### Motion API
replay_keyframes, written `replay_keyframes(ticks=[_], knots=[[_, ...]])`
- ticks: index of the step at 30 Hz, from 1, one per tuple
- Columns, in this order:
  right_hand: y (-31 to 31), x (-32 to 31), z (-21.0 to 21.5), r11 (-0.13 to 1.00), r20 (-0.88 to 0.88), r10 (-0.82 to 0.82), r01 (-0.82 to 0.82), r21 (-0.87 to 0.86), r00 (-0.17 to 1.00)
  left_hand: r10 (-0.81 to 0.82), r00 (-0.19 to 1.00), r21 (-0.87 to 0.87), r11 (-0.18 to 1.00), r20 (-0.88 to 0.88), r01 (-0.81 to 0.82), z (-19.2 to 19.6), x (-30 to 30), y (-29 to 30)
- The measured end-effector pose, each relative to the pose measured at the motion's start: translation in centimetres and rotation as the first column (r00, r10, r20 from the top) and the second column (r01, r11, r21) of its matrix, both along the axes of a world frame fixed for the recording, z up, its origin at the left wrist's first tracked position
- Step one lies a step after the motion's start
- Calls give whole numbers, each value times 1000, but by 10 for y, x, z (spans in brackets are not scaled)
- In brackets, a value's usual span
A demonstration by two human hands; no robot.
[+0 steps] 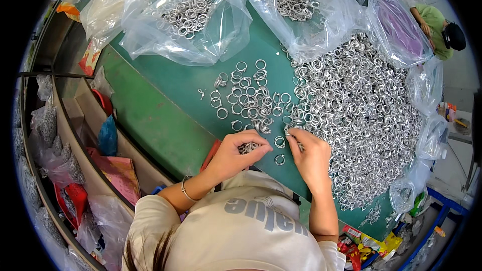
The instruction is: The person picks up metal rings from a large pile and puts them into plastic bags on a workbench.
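The left hand (232,151) curls its grip around silvery rings (248,148); the right hand (312,155), grip together, seemingly pinches another ring (287,129).

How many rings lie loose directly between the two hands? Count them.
2: the upper ring beside the left fingers, the lower ring nearer the shirt. Others may be hidden beneath either hand.
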State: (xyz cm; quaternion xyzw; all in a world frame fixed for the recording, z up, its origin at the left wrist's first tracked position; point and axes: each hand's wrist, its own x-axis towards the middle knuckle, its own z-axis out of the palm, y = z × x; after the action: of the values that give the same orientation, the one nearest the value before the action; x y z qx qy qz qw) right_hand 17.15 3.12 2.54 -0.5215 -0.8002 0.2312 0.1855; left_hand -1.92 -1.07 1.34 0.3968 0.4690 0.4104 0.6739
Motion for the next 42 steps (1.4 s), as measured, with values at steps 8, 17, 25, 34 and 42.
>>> replay_keyframes(ticks=[8,17,25,34,42], knots=[[-16,-1,14,586,-560,-624,-148,-797,545,131,829,-396,911,544,115,4,-1,7],[-24,-16,35,975,-349,-4,-74,-209,937,211,714,-513,826,668,235,-2,3,4],[10,-1,7,970,274,-245,238,59,930,155,657,-393,890,738,230,-14,6,-3],[-17,-16,3,999,63,43,-44,28,997,140,942,-263,963,306,-58,-9,5,-10],[2,-25,4,992,61,-98,92,89,993,179,949,-246,962,258,-115,-5,5,-8]])
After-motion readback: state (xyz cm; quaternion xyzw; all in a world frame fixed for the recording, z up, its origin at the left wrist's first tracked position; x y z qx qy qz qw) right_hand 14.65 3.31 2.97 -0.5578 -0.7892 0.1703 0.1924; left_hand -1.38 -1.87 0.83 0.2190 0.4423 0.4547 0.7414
